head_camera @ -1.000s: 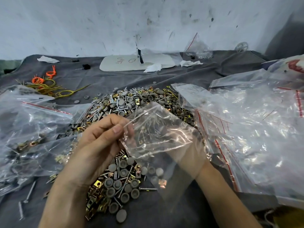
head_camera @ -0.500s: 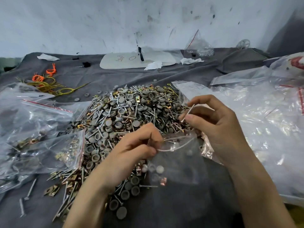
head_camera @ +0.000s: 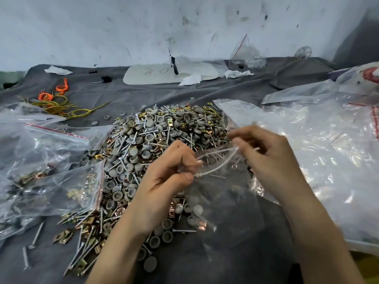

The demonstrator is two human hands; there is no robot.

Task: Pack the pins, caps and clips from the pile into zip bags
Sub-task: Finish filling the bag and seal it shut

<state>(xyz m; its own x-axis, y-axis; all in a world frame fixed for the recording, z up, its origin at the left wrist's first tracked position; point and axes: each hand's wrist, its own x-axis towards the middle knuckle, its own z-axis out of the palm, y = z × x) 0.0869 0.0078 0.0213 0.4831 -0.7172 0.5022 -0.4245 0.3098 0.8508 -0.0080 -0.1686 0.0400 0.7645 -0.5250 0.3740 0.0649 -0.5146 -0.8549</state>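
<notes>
- A grey cloth (head_camera: pixel 143 95) lies under everything, with the pile (head_camera: pixel 164 140) in the middle of it.
- Behind the pile, near the wall, lie a white board (head_camera: pixel 170 73), crumpled tissue (head_camera: pixel 191 79) and a small clear bag (head_camera: pixel 246 56).
- Orange and yellow wire ties (head_camera: pixel 55 99) lie behind and to the left of the pile.
- Both forearms cross the near edge of the pile and hide part of it.
- The pile is a dense heap of silver pins, round grey caps and brass and copper clips; loose pieces trail off its near-left edge.
- Right of the pile lies a stack of empty zip bags (head_camera: pixel 317 150).
- Left of the pile lie filled zip bags (head_camera: pixel 57 181) with red seal strips, holding pins and brass clips.
- Over the near-right edge of the pile is the clear zip bag (head_camera: pixel 223 201), its mouth spread open.
- The left hand (head_camera: pixel 164 187) pinches the bag's near lip between thumb and curled fingers.
- The right hand (head_camera: pixel 268 160), motion-blurred, curls its fingers on the far lip.
- Grey caps and a copper clip show through the bag; whether they lie inside or beneath it cannot be told.
</notes>
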